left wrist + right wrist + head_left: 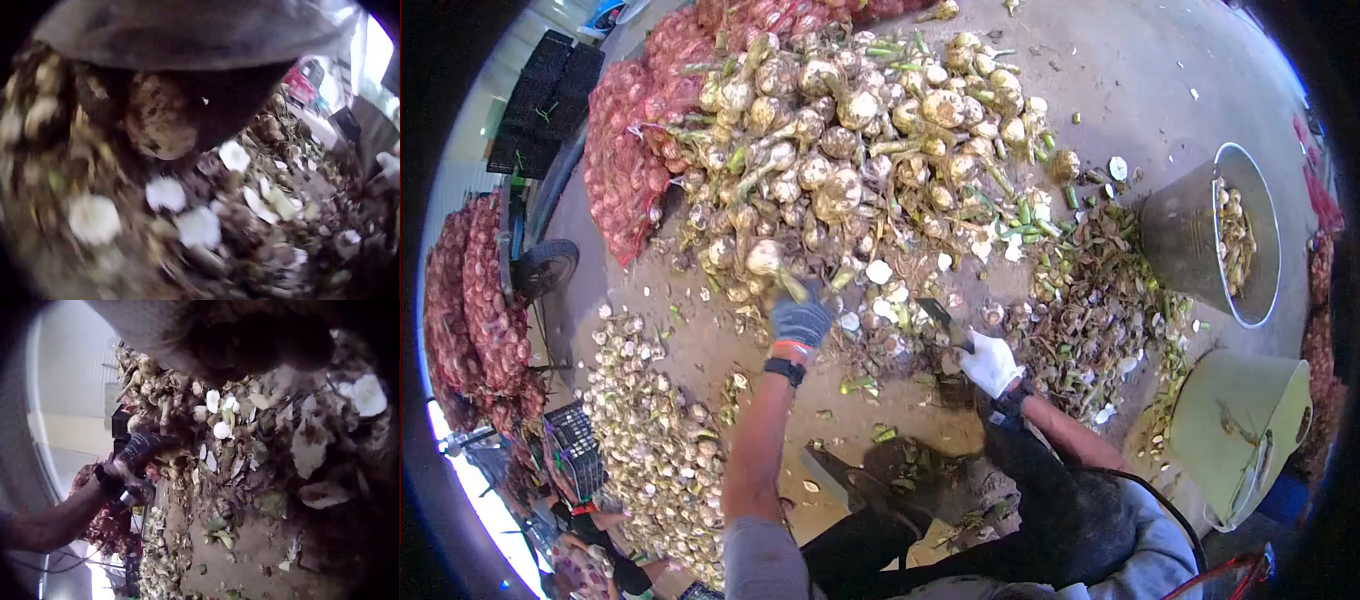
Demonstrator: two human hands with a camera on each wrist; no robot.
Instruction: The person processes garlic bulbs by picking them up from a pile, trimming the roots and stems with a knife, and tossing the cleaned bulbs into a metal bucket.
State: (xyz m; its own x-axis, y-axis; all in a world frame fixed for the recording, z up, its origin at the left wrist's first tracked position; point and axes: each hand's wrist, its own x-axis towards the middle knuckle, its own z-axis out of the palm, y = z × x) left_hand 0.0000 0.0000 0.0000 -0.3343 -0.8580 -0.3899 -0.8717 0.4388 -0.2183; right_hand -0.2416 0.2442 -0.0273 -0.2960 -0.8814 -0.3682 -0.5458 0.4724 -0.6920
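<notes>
My left hand [800,322], in a grey knit glove, grips a garlic bulb [766,257] by its stem at the near edge of a big heap of untrimmed garlic [840,150]. In the left wrist view the bulb [161,122] hangs below the glove, dirt on its skin. To the right, my white-gloved right hand [992,364] holds a knife [940,316], its dark broad blade pointing forward and left over the trimmings. The right wrist view shows the left hand [147,447] beyond the scraps; the right glove's underside is in deep shadow there.
Dry leaf trimmings [1080,310] pile up at the right, near a tipped metal bucket [1190,235] with garlic inside. A pale green tub [1235,420] stands closer. Trimmed garlic [650,420] spreads on the left. Red mesh sacks [620,150] and black crates [550,95] stand behind.
</notes>
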